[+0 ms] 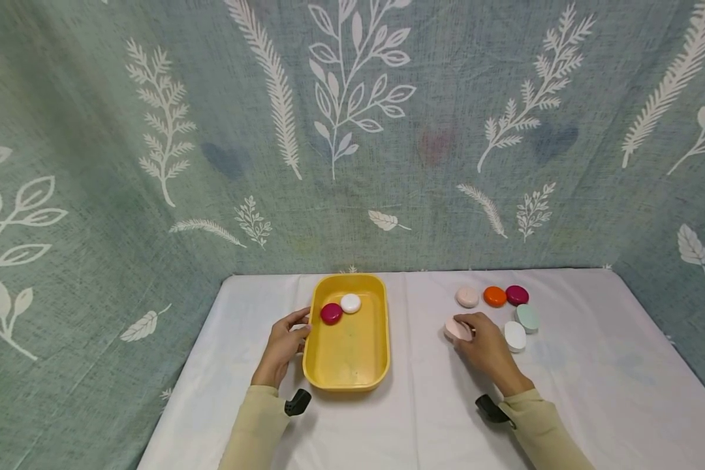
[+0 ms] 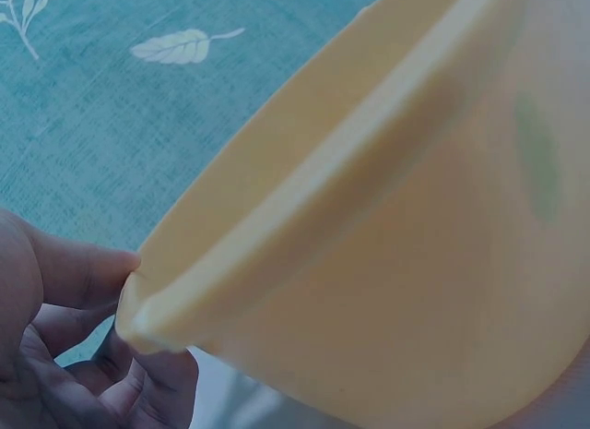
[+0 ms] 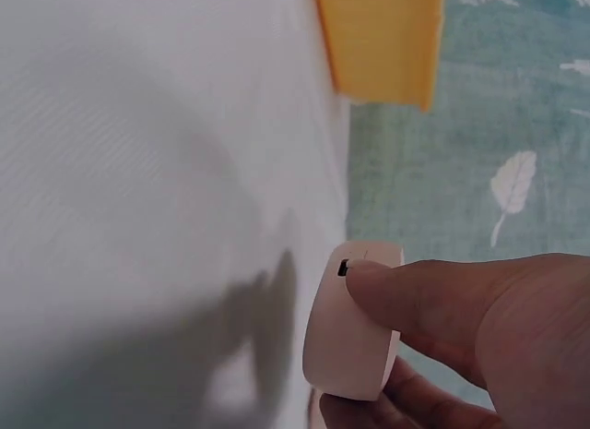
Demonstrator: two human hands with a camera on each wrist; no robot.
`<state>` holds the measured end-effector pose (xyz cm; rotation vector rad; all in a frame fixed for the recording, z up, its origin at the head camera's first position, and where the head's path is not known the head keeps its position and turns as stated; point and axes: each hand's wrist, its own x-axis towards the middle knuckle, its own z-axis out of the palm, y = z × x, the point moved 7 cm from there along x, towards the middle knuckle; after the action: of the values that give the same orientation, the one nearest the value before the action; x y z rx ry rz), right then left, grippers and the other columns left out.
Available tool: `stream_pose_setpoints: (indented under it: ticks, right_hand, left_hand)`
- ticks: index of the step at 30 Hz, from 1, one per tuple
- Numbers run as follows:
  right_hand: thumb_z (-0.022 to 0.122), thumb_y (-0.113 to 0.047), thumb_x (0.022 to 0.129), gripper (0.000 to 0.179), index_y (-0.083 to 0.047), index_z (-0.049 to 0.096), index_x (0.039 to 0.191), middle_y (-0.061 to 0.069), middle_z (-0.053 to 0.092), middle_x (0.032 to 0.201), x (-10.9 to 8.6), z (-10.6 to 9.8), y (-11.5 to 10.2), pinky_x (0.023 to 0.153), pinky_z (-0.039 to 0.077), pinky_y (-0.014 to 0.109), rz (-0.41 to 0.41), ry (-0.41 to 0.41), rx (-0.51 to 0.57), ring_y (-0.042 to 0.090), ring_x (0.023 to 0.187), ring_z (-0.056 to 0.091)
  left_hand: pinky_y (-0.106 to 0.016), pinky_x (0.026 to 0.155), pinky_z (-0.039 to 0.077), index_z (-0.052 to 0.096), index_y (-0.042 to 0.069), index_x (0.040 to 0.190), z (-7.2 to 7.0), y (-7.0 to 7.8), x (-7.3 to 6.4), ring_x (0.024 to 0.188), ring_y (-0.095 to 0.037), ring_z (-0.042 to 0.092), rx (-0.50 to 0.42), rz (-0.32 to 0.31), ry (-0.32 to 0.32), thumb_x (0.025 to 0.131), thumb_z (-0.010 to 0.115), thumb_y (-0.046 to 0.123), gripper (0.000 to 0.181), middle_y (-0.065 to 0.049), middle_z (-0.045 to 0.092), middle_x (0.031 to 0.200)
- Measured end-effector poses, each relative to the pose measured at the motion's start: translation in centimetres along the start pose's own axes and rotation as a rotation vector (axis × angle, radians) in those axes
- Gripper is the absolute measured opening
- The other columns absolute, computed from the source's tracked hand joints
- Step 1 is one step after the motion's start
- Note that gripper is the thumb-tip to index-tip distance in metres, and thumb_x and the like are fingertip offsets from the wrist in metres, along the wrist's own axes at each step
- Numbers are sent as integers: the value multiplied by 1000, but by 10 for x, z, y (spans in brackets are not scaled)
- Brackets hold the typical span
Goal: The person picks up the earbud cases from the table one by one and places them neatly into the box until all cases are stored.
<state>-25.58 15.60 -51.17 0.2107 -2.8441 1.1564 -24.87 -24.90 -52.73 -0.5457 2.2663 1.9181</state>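
A yellow tray (image 1: 346,356) with rounded corners stands on the white-covered table. My left hand (image 1: 283,343) holds its left side; in the left wrist view, thumb and fingers pinch the tray's rim (image 2: 221,286). Inside the tray, a dark pink disc (image 1: 331,313) touches a white disc (image 1: 350,303). To the right, my right hand (image 1: 486,349) grips a small, round, pale pink case (image 1: 455,329). Seen in the right wrist view, this pink case (image 3: 346,346) is tilted on edge between thumb and fingers, with a small dark slot beside the thumb tip.
Around the right hand lie another pale pink disc (image 1: 467,297), an orange disc (image 1: 495,296), a dark pink disc (image 1: 517,295), a mint green one (image 1: 527,318) and a white one (image 1: 514,337). A leaf-patterned green cloth (image 1: 352,222) hangs behind the table.
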Motion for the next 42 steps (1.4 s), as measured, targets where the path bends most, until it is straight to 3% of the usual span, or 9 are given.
stream_pose_setpoints:
  ticks: [10, 23, 32, 42]
  right_hand:
    - [80, 10, 85, 46, 10, 67, 129, 25, 68, 124, 6, 1, -38, 95, 56, 56, -129, 16, 57, 39, 112, 64]
    - [82, 13, 81, 47, 4, 72, 126, 18, 68, 117, 20, 20, -85, 90, 57, 49, -218, 0, 90, 30, 104, 65]
    - [86, 8, 81, 46, 0, 74, 124, 12, 69, 115, 23, 37, -116, 80, 53, 34, -261, -31, 78, 19, 91, 60]
    - [86, 5, 84, 44, 0, 73, 125, 12, 67, 116, 30, 53, -148, 78, 51, 33, -313, -95, 89, 18, 88, 56]
  left_hand:
    - [-25, 63, 53, 59, 9, 150, 0, -1, -1, 77, -19, 59, -4, 5, 5, 105, 58, 4, 45, -17, 53, 131]
    - [-23, 61, 51, 59, 6, 149, 0, -4, 1, 67, -15, 55, -24, 27, 7, 104, 58, 2, 45, -18, 54, 131]
    - [-24, 60, 52, 60, 6, 149, 0, -3, 1, 67, -15, 55, -28, 28, 7, 104, 58, 2, 45, -18, 54, 131]
    - [-24, 61, 52, 59, 5, 149, -1, -3, 1, 71, -17, 56, -21, 33, 3, 105, 58, 2, 44, -19, 53, 131]
